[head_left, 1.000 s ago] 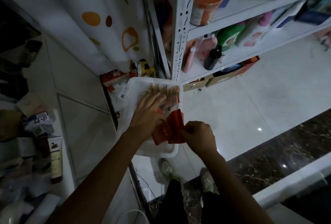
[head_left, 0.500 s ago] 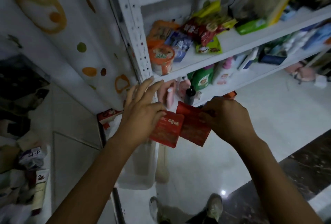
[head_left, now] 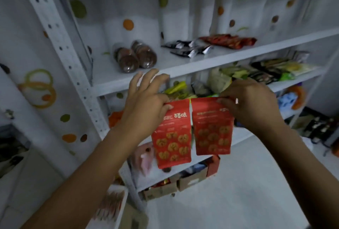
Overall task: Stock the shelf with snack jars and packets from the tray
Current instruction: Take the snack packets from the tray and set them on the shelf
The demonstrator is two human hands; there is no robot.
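Left hand and right hand each pinch a red packet by its top edge. The packets hang light and limp; that flat seal looks the surest hold.

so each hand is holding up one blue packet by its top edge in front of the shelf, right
Not quite: the packets are red, not blue. The head view shows the left hand pinching the top edge of the left red packet and the right hand pinching the top edge of the right red packet, in front of the shelf.
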